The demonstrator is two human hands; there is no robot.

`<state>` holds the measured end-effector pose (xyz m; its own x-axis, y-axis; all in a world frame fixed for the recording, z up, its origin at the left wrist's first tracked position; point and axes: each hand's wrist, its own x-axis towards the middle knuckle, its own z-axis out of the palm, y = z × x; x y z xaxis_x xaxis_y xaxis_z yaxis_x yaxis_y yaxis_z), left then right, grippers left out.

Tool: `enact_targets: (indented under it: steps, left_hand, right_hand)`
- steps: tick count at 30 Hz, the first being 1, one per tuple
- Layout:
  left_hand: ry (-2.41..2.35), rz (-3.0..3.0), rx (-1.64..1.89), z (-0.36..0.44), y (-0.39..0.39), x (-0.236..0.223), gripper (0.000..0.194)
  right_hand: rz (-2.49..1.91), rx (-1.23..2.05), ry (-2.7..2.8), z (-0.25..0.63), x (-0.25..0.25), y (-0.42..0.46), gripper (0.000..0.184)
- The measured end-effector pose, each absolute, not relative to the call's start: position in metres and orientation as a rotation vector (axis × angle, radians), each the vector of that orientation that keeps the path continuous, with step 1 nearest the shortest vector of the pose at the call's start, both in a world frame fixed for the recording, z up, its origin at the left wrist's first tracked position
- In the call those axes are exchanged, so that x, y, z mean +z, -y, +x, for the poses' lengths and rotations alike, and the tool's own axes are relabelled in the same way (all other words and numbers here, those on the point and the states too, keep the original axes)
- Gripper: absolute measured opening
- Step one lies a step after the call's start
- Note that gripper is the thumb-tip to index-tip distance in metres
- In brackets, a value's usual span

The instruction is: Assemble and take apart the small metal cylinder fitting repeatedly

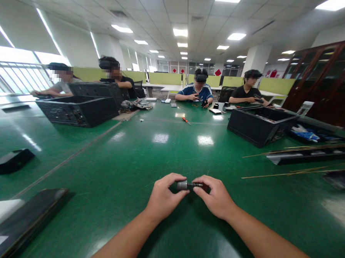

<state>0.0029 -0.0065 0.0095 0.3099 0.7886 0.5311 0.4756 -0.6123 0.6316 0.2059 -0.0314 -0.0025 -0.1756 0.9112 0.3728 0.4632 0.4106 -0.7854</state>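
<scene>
Between the thumb and fingers of my left hand (163,196) is a short grey metal cylinder (182,185). A slim dark shaft (195,185) with lighter bands lies in line with it, and my right hand (217,197) pinches its far end. The two pieces meet end to end; whether one sits inside the other I cannot tell. Both hands are closed, just above the green tabletop (171,156) near its front. My fingers cover part of each piece.
A red screwdriver (186,120) lies farther back. Black computer cases stand left (78,110) and right (259,126). Thin rods (268,176) stretch along the right. A dark flat panel (31,218) lies front left. Several people sit around the table.
</scene>
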Motion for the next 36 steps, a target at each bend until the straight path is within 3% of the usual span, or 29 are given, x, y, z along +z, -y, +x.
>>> enact_targets:
  steps: [21, 27, 36]
  left_hand:
    - [-1.035, 2.246, 1.361, 0.0, 0.007, 0.015, 0.023]
    - [-1.053, 2.241, 1.371, 0.0, 0.007, 0.017, 0.024]
    - [-1.147, 2.28, 1.224, -0.002, 0.005, 0.021, 0.029]
  right_hand:
    - [-1.219, 0.756, 1.717, 0.208, -0.001, 0.034, 0.02]
    - [-1.227, 0.82, 1.7, 0.207, -0.003, 0.033, 0.035]
    - [-1.245, 0.654, 1.507, 0.214, -0.001, 0.033, 0.054]
